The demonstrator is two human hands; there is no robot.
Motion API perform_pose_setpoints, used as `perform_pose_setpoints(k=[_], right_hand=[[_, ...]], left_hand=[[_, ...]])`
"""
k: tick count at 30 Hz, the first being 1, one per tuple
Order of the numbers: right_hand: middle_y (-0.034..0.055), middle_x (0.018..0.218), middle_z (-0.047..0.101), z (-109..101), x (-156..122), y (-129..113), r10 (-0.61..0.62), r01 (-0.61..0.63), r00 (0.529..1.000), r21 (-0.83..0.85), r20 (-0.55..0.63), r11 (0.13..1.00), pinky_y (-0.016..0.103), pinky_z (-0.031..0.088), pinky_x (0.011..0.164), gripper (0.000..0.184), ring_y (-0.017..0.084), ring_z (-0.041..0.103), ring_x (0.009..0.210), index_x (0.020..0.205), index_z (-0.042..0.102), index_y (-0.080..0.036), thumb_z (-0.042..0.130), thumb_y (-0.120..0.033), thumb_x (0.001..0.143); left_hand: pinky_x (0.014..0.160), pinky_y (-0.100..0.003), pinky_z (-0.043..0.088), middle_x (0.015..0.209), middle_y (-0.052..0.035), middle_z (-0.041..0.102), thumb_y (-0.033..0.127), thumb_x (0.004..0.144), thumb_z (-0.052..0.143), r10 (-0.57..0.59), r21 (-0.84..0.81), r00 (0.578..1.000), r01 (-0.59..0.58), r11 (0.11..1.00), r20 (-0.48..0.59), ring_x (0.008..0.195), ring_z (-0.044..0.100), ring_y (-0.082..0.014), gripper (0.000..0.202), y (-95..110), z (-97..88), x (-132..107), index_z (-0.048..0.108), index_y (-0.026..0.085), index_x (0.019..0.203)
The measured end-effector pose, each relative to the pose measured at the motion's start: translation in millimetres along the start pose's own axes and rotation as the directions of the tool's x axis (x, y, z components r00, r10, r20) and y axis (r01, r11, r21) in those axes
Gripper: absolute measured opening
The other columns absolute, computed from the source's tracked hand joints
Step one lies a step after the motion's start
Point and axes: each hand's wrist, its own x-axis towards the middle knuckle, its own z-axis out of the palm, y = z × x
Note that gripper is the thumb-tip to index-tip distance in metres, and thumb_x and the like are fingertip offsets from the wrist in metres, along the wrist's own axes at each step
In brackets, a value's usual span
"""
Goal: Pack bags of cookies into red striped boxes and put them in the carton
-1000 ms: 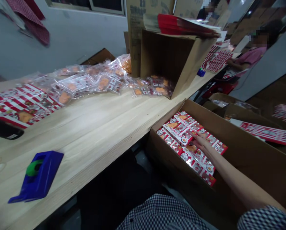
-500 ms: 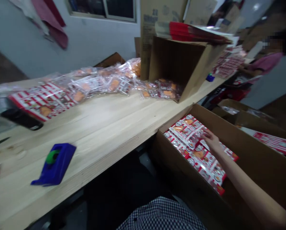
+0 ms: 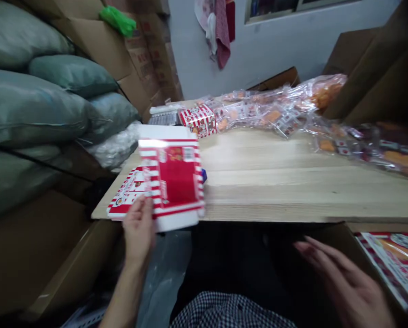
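Observation:
My left hand (image 3: pixel 138 228) grips a flat red-and-white striped carton (image 3: pixel 171 180) by its near left corner, lifting it off a small stack of the same flat cartons (image 3: pixel 127 198) at the left end of the wooden table (image 3: pixel 293 182). My right hand (image 3: pixel 340 282) hovers open and blurred below the table's front edge, fingers stretched out, holding nothing. It is beside the brown cardboard box (image 3: pixel 352 226) of filled red-and-white packs (image 3: pixel 395 259) at the lower right.
A made-up striped box (image 3: pixel 197 119) and a long heap of clear bags with orange snacks (image 3: pixel 275 109) lie along the table's far side. Grey-green sacks (image 3: pixel 36 100) and cardboard boxes (image 3: pixel 98 41) are stacked at the left. Tall cartons (image 3: pixel 378 77) stand at the right.
The view has swung left. My right hand has left the packs in the box and come back towards me. My left hand has come into view holding a flat carton.

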Motion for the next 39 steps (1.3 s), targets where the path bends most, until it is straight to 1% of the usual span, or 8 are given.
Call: perform_pose_setpoints(k=[3, 6, 10, 14, 18, 25, 31, 39], right_hand=[[0.0097, 0.129, 0.068, 61, 8, -5, 0.021, -0.055, 0.977, 0.153, 0.214, 0.987, 0.048, 0.051, 0.104, 0.051, 0.029, 0.064, 0.118, 0.133, 0.059, -0.03, 0.065, -0.051, 0.088], [0.0089, 0.13, 0.067, 90, 11, -6, -0.001, -0.096, 0.943, 0.272, 0.334, 0.958, 0.046, 0.057, 0.094, 0.055, 0.027, 0.069, 0.111, 0.14, 0.05, -0.032, 0.064, -0.05, 0.09], [0.0079, 0.117, 0.073, 81, 9, 4, 0.016, -0.11, 0.917, 0.213, 0.399, 0.971, 0.038, 0.06, 0.084, 0.048, 0.024, 0.073, 0.097, 0.134, 0.056, -0.028, 0.063, -0.048, 0.091], [0.0063, 0.115, 0.073, 59, 11, 17, 0.037, -0.051, 0.837, 0.012, 0.545, 0.999, 0.031, 0.06, 0.079, 0.044, 0.021, 0.072, 0.091, 0.133, 0.059, -0.026, 0.059, -0.046, 0.094], [0.0059, 0.118, 0.072, 50, 17, 28, 0.055, -0.004, 0.839, -0.094, 0.541, 0.996, 0.033, 0.06, 0.084, 0.045, 0.024, 0.071, 0.098, 0.133, 0.061, -0.026, 0.057, -0.049, 0.094], [0.0078, 0.128, 0.069, 48, 32, 41, 0.016, 0.122, 0.824, -0.204, 0.566, 0.971, 0.04, 0.054, 0.098, 0.045, 0.029, 0.066, 0.114, 0.132, 0.063, -0.025, 0.055, -0.048, 0.094], [0.0103, 0.127, 0.069, 56, 44, 66, -0.143, 0.381, 0.807, -0.319, 0.573, 0.868, 0.044, 0.056, 0.094, 0.049, 0.031, 0.069, 0.108, 0.14, 0.056, -0.027, 0.051, -0.047, 0.095], [0.0216, 0.163, 0.01, 103, 3, 94, -0.43, 0.676, 0.732, -0.639, 0.528, 0.367, 0.084, 0.02, 0.1, 0.143, 0.06, 0.027, 0.137, 0.159, -0.002, -0.029, 0.086, -0.059, 0.05]], left_hand=[[0.071, -0.031, 0.057, 0.09, -0.0056, 0.075, 0.049, 0.084, 0.068, -0.268, -0.178, 0.891, 0.35, 0.92, 0.366, 0.075, 0.07, -0.0205, 0.05, -9, 34.1, -65, 0.061, 0.018, 0.123], [0.081, -0.037, 0.058, 0.103, -0.0104, 0.075, 0.047, 0.092, 0.058, -0.297, -0.078, 0.781, 0.402, 0.912, 0.55, 0.091, 0.072, -0.0251, 0.046, -23, 51.7, -107, 0.058, 0.017, 0.127], [0.108, -0.043, 0.045, 0.138, -0.0088, 0.058, 0.031, 0.092, 0.061, 0.169, 0.124, 0.872, -0.251, 0.96, 0.459, 0.125, 0.057, -0.0249, 0.044, -22, 58.3, -109, 0.052, 0.025, 0.135], [0.11, -0.046, 0.039, 0.134, -0.0096, 0.056, 0.024, 0.088, 0.067, 0.436, 0.204, 0.645, -0.676, 0.708, 0.627, 0.127, 0.049, -0.0255, 0.05, -3, 64.3, -83, 0.049, 0.025, 0.135], [0.097, -0.043, 0.044, 0.112, -0.0077, 0.064, 0.027, 0.087, 0.068, 0.264, 0.25, 0.518, -0.722, 0.646, 0.814, 0.11, 0.051, -0.0258, 0.028, 2, 73.6, -67, 0.058, 0.021, 0.113], [0.065, -0.027, 0.04, 0.078, -0.0003, 0.062, 0.026, 0.084, 0.069, -0.03, 0.325, 0.443, -0.608, 0.725, 0.896, 0.073, 0.055, -0.0164, 0.013, 6, 76.9, -60, 0.057, 0.019, 0.081], [0.06, -0.022, 0.041, 0.072, 0.0, 0.066, 0.031, 0.086, 0.064, -0.186, 0.267, 0.231, -0.4, 0.877, 0.955, 0.065, 0.059, -0.0123, 0.017, 8, 73.9, -44, 0.07, 0.015, 0.083], [0.074, -0.025, 0.048, 0.089, -0.0032, 0.07, 0.024, 0.093, 0.048, -0.107, 0.266, 0.383, -0.389, 0.882, 0.918, 0.082, 0.063, -0.0167, 0.019, -15, 91.9, -52, 0.065, 0.016, 0.094]])
